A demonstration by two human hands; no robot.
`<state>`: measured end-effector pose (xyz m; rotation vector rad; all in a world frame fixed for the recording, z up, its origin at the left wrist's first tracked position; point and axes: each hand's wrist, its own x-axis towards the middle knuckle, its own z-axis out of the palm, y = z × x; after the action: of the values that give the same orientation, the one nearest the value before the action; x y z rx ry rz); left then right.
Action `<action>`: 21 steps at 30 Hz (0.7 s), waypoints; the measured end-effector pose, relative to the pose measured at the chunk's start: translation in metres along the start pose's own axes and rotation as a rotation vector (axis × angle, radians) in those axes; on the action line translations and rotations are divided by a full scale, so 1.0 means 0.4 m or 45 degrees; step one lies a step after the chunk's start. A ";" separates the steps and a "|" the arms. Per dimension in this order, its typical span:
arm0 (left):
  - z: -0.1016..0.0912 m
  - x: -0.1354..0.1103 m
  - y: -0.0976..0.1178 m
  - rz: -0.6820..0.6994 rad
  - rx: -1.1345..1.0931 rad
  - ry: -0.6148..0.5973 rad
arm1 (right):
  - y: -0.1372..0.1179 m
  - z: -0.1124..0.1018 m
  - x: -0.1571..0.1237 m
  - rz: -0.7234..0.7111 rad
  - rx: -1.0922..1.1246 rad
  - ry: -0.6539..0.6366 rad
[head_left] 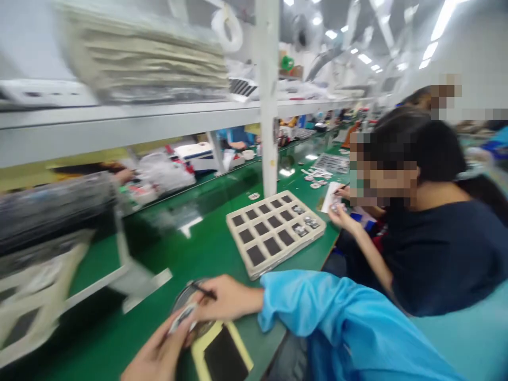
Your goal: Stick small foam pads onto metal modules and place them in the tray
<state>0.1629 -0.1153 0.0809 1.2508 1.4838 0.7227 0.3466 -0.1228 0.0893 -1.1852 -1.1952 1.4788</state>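
My left hand [156,352] is closed with its fingers pinching a small white and silver part [183,317], blurred and partly hidden by the fingertips. My right hand [234,297], in a blue sleeve, is closed around a thin black tool [204,290] whose kind I cannot make out; its fingers meet the same small part. Behind and below the hands is a round grey object [181,297], mostly covered. A black pad with a yellow border [225,355] lies just under my right hand. Beyond it sits a beige tray [273,260] with dark square pockets, several holding small silver parts.
A co-worker [440,254] in a dark top sits at the right, hands over a white sheet [330,197]. A white post [268,106] rises behind the tray and meets a loaded shelf [159,119]. More beige trays [51,312] stand at the left.
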 end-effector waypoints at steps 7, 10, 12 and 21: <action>-0.012 -0.032 0.029 0.226 -0.541 -0.181 | -0.016 0.040 -0.035 -0.173 0.031 -0.024; -0.011 -0.040 0.028 0.275 -0.632 -0.196 | -0.019 0.052 -0.034 -0.155 0.009 -0.015; -0.013 -0.044 0.024 0.306 -0.638 -0.204 | -0.026 0.058 -0.033 -0.154 -0.011 0.003; -0.015 -0.040 0.020 0.394 -0.681 -0.176 | -0.040 0.056 -0.012 -0.181 -0.129 0.041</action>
<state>0.1591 -0.1273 0.0949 1.0905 0.9046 1.1271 0.3261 -0.1286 0.1078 -1.1618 -1.3178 1.3018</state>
